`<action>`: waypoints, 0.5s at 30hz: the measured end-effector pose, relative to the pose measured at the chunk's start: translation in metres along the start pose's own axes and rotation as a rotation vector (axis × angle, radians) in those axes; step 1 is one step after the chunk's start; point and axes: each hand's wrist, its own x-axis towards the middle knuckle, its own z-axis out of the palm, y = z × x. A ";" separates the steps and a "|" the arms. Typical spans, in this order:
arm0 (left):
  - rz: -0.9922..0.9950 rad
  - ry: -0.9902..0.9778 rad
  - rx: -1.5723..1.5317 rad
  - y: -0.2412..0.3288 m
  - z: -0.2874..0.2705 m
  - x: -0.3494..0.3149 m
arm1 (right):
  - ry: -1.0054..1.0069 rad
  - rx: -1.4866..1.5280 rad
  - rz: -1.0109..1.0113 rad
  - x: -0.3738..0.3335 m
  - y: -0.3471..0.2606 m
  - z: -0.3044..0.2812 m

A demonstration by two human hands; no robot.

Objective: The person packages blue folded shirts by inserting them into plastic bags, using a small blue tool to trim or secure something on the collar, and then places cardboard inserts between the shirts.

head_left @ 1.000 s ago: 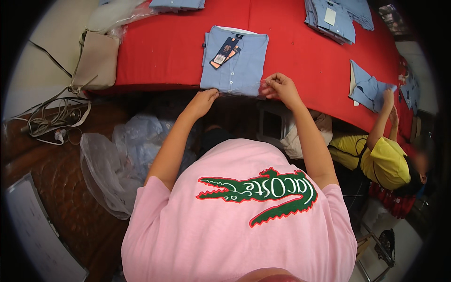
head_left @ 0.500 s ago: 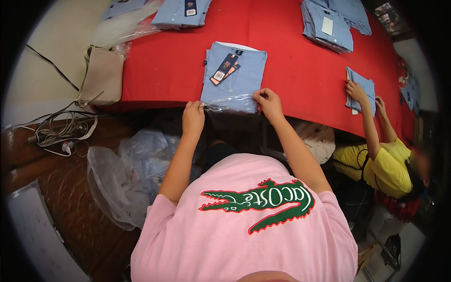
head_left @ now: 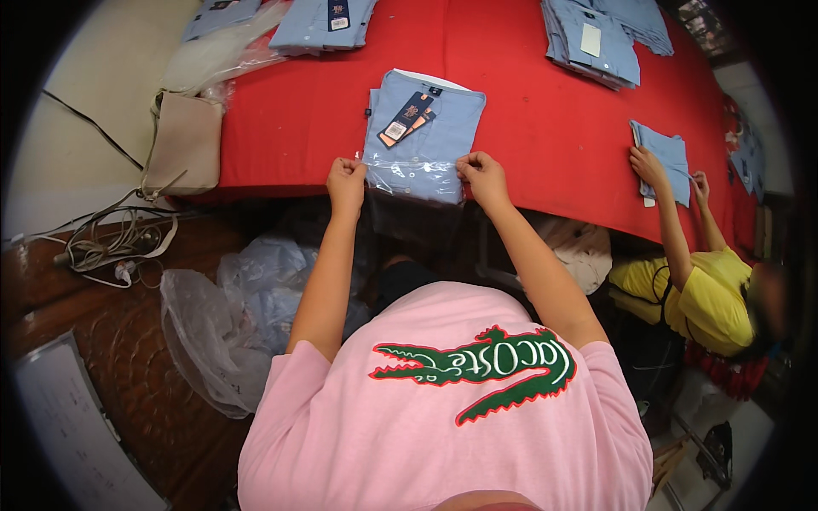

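Note:
A folded light-blue shirt [head_left: 439,140] lies at the near edge of the red-covered table, its collar pointing away from me. Dark and orange hang tags [head_left: 408,117] rest on its front. A clear plastic bag [head_left: 413,180] covers the shirt's near end, with its loose part hanging over the table edge. At the left corner of the bag's mouth, my left hand [head_left: 347,186] pinches the plastic. My right hand [head_left: 485,179] grips the opposite corner beside the shirt's right side. Both hands are closed, and the film between them is stretched across the shirt.
Folded blue shirts [head_left: 324,24] and plastic film [head_left: 223,51] lie at the far left, with another shirt stack [head_left: 592,41] far right. A beige bag [head_left: 185,140] stands left. A co-worker in yellow [head_left: 711,298] handles a blue garment [head_left: 663,157]. Cables [head_left: 115,243] and plastic bags [head_left: 221,328] lie below.
Both my hands have moved slightly away from me, drawing the bag's mouth further up over the shirt. More of the shirt's near end is now under plastic.

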 end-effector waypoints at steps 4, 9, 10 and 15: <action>-0.111 -0.277 -0.196 -0.006 -0.018 0.006 | 0.012 -0.034 0.022 0.007 -0.004 -0.002; -0.018 -0.407 0.302 -0.016 -0.051 -0.011 | -0.027 -0.216 -0.075 0.002 -0.011 -0.008; 0.001 -0.418 0.367 -0.014 -0.054 -0.017 | -0.017 -0.310 -0.118 -0.006 -0.019 -0.008; 0.424 -0.264 0.810 0.017 -0.052 -0.028 | 0.032 -0.338 -0.184 -0.022 -0.022 -0.004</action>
